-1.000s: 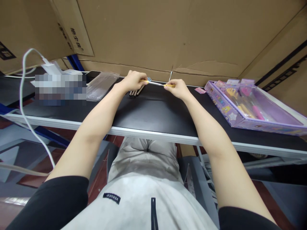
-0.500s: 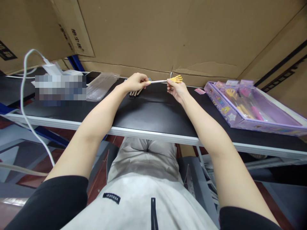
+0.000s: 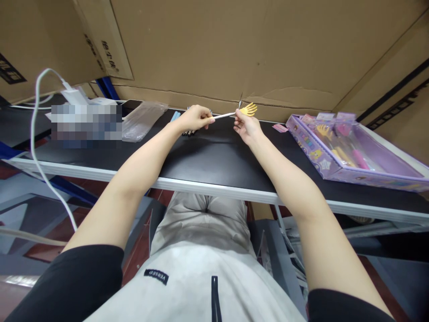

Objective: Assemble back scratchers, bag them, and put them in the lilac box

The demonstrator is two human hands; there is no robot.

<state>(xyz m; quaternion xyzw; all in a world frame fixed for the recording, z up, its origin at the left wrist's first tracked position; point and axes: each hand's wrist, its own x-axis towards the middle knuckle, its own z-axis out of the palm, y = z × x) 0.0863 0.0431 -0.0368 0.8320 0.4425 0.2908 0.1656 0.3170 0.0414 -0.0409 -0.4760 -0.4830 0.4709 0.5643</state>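
Note:
A back scratcher with a silver shaft and a yellow hand-shaped head is stretched between my hands, above the black tabletop. My left hand is closed around its left end, most of which the fingers hide. On the other side my right hand pinches it between thumb and fingers, just below the spread yellow prongs. Under and behind my left hand lie several thin sticks with dark ends, partly covered by the hand. Light blue pieces show beside my left wrist.
A purple display box at the right holds packaged yellow and pink scratchers. Near it lies a pink card. To the left are a clear plastic bag and a white charger with cable. Cardboard walls the back.
My left hand has shifted slightly right and down, and the back scratcher now slants up toward its head. Light blue pieces have come into view beside my left wrist.

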